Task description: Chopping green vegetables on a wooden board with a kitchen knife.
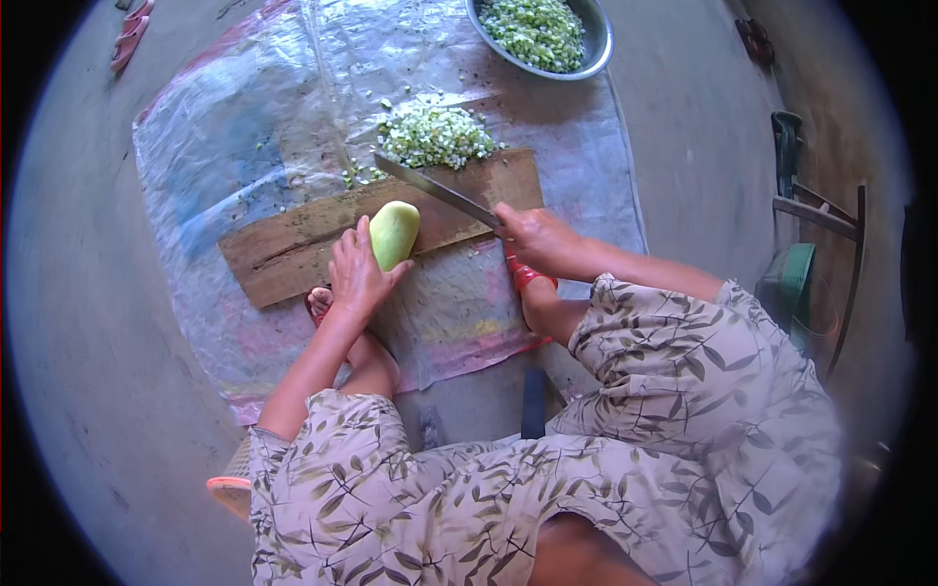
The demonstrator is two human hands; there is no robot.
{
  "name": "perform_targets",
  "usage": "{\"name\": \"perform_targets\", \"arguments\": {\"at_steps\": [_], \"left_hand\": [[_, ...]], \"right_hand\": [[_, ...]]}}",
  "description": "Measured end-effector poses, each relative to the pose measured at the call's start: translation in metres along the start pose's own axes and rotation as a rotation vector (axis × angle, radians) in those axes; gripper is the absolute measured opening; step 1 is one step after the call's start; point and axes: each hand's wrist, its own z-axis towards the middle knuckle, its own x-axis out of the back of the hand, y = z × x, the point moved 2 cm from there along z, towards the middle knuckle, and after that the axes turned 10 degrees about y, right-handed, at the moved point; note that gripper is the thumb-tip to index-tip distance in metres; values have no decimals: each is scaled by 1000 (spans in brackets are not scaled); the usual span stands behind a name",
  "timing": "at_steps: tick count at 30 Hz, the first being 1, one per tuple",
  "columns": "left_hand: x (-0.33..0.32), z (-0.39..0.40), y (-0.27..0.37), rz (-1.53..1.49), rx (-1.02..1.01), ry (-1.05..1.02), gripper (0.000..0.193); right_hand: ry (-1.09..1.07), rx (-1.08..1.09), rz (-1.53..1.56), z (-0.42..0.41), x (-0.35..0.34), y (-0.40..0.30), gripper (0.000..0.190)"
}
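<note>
A pale green, smooth fruit or vegetable, perhaps a green mango (pixel 396 233), is held at the near edge of a wooden board (pixel 293 253). My left hand (pixel 360 269) grips it from the left, thumb at its lower end. In my right hand (pixel 538 236) is the handle end of a long knife (pixel 440 192), its blade slanting up and left over the board, apart from the fruit. The handle itself is mostly hidden by my fingers. Just beyond the board lies a heap of diced pale green and white pieces (pixel 436 133), close to the knife's tip.
A plastic sheet (pixel 227 154) covers the floor under the board. A metal bowl (pixel 602 53) of chopped pieces stands at the far right. My sandalled feet flank the board's near side. Pink sandals (pixel 130 36), an orange basket (pixel 233 487) and a green container (pixel 788 282) stand farther out.
</note>
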Motion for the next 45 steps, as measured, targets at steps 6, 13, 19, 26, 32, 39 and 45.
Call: {"name": "perform_targets", "arguments": {"at_steps": [6, 13, 19, 26, 32, 39, 45], "left_hand": [[-16, 12, 5, -23, -55, 120, 81], [-17, 18, 11, 56, -24, 29, 77], [-18, 19, 9, 53, -27, 25, 76], [-25, 19, 8, 37, -88, 78, 76], [-16, 18, 10, 38, -38, 10, 68], [-16, 21, 19, 94, -32, -11, 72], [-7, 19, 18, 77, -14, -25, 74]], "right_hand": [[-168, 76, -160, -2, -11, -6, 22], [-55, 253, -280, -18, -31, 4, 21], [13, 403, -256, -18, -23, -3, 17], [-191, 173, -257, -9, -30, -4, 15], [-378, -30, -62, 20, -33, -18, 27], [-267, -37, -65, 26, -73, 13, 36], [-312, -160, -23, 28, -65, 14, 26]]}}
